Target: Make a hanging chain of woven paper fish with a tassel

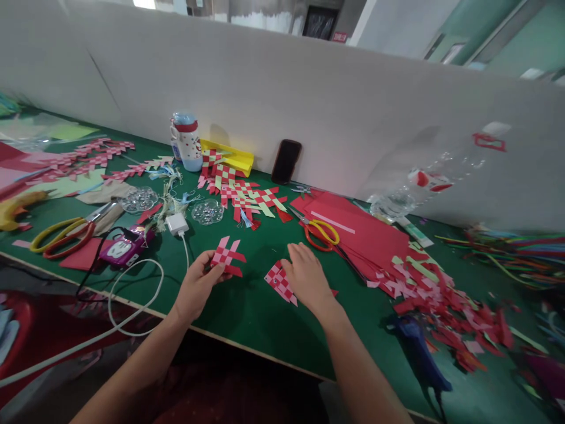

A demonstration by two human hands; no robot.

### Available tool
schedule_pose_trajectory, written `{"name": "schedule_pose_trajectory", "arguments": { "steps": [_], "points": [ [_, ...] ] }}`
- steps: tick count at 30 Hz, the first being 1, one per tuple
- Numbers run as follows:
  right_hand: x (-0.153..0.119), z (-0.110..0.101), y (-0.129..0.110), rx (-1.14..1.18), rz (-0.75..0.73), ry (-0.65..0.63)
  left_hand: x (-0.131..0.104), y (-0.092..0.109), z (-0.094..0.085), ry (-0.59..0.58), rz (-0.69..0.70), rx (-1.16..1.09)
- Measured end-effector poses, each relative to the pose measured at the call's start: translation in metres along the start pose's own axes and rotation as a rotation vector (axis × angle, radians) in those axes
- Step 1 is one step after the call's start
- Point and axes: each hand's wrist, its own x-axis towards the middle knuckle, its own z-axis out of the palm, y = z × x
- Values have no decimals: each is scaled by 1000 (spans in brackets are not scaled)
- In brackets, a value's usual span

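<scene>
Pinched between the thumb and fingers of my left hand [200,280] is a small red-and-pink woven paper piece [226,255], held just above the green table. My right hand [305,274] lies palm down over a second woven paper fish [280,282], which has a small eye and rests on the table. Its fingers are close together and partly cover the fish, so what they grip cannot be made out. Beyond my right hand lie scissors with yellow and orange handles [324,234]. More woven red, pink and green fish [242,194] are piled farther back.
Red paper sheets [353,227] and paper scraps [459,312] cover the right side, near a blue glue gun [419,353]. A bottle [188,141], a phone [286,161] and a plastic bottle [432,179] stand along the wall. A white cable [161,282] crosses the left edge.
</scene>
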Motion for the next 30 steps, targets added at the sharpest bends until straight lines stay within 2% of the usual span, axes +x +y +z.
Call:
{"name": "schedule_pose_trajectory", "arguments": {
  "steps": [2, 4, 8, 10, 13, 17, 20, 22, 25, 30],
  "points": [
    [14, 12, -16, -43, -4, -56, -4, -6, 0, 41, 38, 0],
    [16, 23, -37, -84, -24, -98, -7, -9, 1, 51, 79, 19],
    [-6, 41, -81, -119, -122, -157, -8, -12, -1, 60, 86, -4],
    [-16, 43, -90, -99, -186, -206, -7, -15, -3, 74, 86, -42],
    [-4, 31, -80, -49, -254, -295, -6, -19, -6, 81, 96, -97],
    [60, 10, -47, -89, -124, -222, -6, -19, -6, 53, 90, -123],
    [99, 9, -33, -132, -75, -221, -6, -18, -6, 50, 95, -125],
    [105, 16, -35, -155, -73, -223, -6, -19, -6, 46, 97, -128],
    [80, 30, -48, -172, -96, -216, -7, -20, -7, 51, 98, -147],
    [-2, 35, -74, -149, -208, -267, -8, -24, -9, 102, 96, -229]
  ]
}}
